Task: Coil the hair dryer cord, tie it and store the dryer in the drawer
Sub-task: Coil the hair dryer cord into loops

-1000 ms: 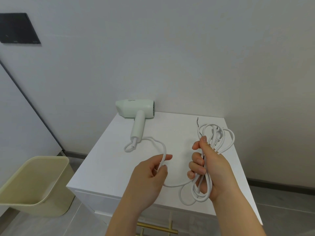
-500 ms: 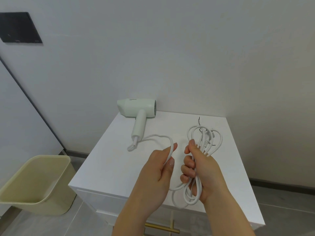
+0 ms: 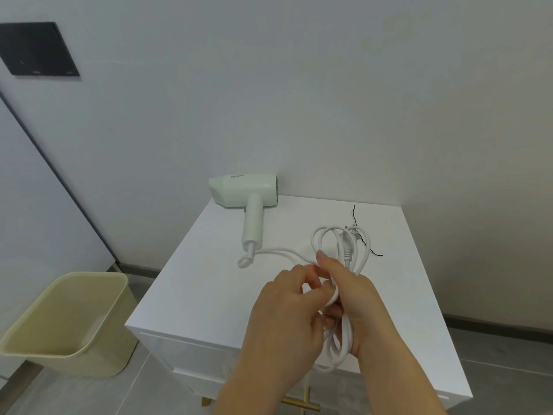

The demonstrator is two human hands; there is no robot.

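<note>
**Two hands gathering a hair dryer cord over a white cabinet**

The right hand point(image 3: 356, 298) is closed around a bundle of white cord point(image 3: 344, 339) loops, which stick out above and below its fist. The left hand point(image 3: 287, 313) touches it, fingers curled around the strand that leads away to the dryer. Beyond both hands, the pale green hair dryer point(image 3: 248, 194) lies on the white cabinet point(image 3: 194, 295), by the wall. A thin black tie point(image 3: 356, 223) lies just past the right hand's loops. Left of the left hand and lower, a beige bin point(image 3: 68, 322) stands on the floor.

Left hand point(image 3: 284, 319) touches clenched right hand point(image 3: 353, 298).
</note>
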